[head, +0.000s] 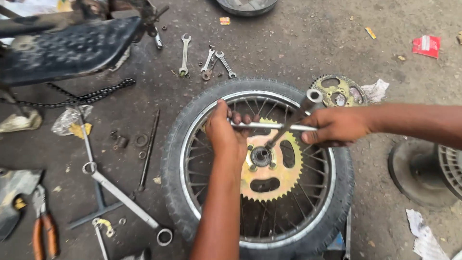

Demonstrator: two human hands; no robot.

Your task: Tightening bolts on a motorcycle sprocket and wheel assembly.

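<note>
Motorcycle wheel (192, 202) lies flat on the concrete floor (288, 43), gold sprocket (276, 185) facing up at its hub. A cross-shaped socket wrench (284, 126) stands over the sprocket, its lower arm angled down onto a nut just right of the hub centre.

Left hand (224, 132) grips the wrench's left arm; fingers (243, 118) curled around the bar, pressed together. Right hand (334, 126) grips the right arm, fingers wrapped shut on the bar. The upper socket end sticks up between the two hands, nearer the right.

Far right of the wheel: a second, worn sprocket (339, 91) on the floor. Far side: three spanners (207, 60). Left: a drive chain (91, 96), a long box spanner (125, 200), orange-handled pliers (43, 231). Far left, a black motorcycle seat (62, 45).
</note>
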